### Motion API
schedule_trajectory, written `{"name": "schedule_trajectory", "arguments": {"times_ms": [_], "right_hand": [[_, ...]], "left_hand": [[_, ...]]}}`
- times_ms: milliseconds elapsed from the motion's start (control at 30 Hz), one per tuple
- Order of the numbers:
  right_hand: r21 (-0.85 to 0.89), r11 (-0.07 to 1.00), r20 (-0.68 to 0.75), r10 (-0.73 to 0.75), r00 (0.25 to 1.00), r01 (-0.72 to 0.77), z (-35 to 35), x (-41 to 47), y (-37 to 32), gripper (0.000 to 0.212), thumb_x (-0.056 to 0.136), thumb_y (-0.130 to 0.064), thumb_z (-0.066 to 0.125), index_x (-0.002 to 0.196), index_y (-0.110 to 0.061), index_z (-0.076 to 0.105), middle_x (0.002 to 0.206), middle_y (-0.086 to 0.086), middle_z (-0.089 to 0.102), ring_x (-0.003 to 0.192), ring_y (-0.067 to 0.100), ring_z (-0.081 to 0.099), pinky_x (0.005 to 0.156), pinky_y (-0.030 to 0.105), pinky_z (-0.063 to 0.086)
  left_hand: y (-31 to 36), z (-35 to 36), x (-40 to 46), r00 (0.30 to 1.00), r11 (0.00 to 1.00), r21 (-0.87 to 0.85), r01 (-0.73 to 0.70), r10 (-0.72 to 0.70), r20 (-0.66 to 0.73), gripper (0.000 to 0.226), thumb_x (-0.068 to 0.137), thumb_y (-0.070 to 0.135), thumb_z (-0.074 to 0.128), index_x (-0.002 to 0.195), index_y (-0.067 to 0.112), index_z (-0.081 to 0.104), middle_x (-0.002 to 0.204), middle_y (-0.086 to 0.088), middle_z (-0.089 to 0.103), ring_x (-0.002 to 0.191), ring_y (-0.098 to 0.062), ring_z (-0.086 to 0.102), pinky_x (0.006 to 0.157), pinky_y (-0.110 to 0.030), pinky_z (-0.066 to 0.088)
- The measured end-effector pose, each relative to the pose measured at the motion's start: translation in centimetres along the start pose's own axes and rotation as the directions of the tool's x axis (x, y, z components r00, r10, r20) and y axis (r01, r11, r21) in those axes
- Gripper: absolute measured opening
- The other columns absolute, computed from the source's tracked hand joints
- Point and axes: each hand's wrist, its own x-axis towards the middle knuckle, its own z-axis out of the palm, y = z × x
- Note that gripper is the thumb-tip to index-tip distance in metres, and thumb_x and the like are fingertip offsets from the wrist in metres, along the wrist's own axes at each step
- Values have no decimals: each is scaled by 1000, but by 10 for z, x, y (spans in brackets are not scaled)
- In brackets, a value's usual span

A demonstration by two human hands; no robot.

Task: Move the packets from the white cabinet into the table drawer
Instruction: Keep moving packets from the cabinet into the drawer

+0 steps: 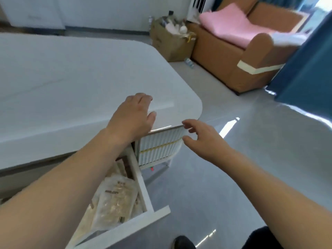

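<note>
The table drawer [143, 191] stands pulled out below the white table top [75, 83]. Several clear packets [115, 200] of pale brownish contents lie inside it, partly hidden under my left forearm. My left hand [134, 115] rests on the near right edge of the table top with relaxed fingers and holds nothing. My right hand [201, 137] hovers beside the table's rounded corner, fingers spread and loosely bent, empty. A white cabinet [36, 13] stands against the far wall at the top left.
A ribbed white panel [159, 148] forms the table's end under the corner. A brown sofa [231, 56] with a pink cushion [230, 24] stands at the right rear, a cardboard box [170, 42] of clutter next to it. A blue curtain [305, 69] hangs at the right. Grey floor [233, 177] spreads to the right.
</note>
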Motion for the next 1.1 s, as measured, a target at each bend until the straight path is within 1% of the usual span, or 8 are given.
{"name": "schedule_trajectory", "arguments": {"times_ms": [100,200,367,500,667,800,933,1100], "right_hand": [[-28,997,-76,66,995,-68,-22,14,29,55,91,-27,57,143,-20,41,140,-3,48,127,13,46,106,26,35],[-70,990,-105,114,988,-121,-39,35,55,60,92,-29,56,147,-20,34,149,-1,40,137,18,35,112,31,28],[-93,986,-83,128,988,-136,-58,83,83,63,92,-30,55,149,-16,31,153,2,35,139,21,32,112,32,26],[-131,986,-22,102,995,-104,-92,118,76,63,93,-30,54,148,-14,31,151,4,36,137,24,33,111,33,26],[-165,981,19,107,994,-102,-197,150,45,62,93,-29,53,148,-14,30,151,2,36,135,24,35,111,34,28],[-158,984,-11,84,996,-85,-318,180,16,62,92,-27,54,148,-12,31,150,3,37,137,22,33,113,34,27],[-166,985,10,52,999,-50,-445,223,-16,62,93,-27,53,148,-11,30,152,3,34,139,21,29,113,30,22],[-173,985,31,-6,999,11,-560,275,-58,60,93,-25,53,147,-10,32,149,5,37,137,22,33,111,30,25]], "left_hand": [[17,8,36,999,999,47,-1,-1,40,52,100,36,41,146,13,34,152,-6,34,138,-27,31,112,-38,28],[29,18,71,997,995,103,8,-15,69,53,101,37,40,146,11,34,152,-9,34,137,-29,33,113,-40,28],[37,35,125,992,979,202,15,-39,116,52,101,36,38,145,9,35,150,-11,36,135,-32,35,113,-40,26],[50,18,168,989,973,229,30,-62,132,54,100,37,38,146,8,34,150,-11,37,137,-30,34,116,-41,22],[97,-64,236,990,976,218,25,-54,130,52,101,37,39,144,7,37,148,-11,40,135,-30,35,116,-40,22],[157,-154,310,993,981,193,21,-43,109,51,100,36,41,141,6,41,144,-13,43,132,-32,39,112,-40,26],[217,-251,387,996,986,168,21,-36,87,50,101,36,40,141,7,40,143,-13,44,131,-31,39,112,-40,28],[248,-345,459,995,981,182,64,-76,60,49,101,36,37,141,7,41,142,-13,44,130,-30,40,111,-40,29]]}}
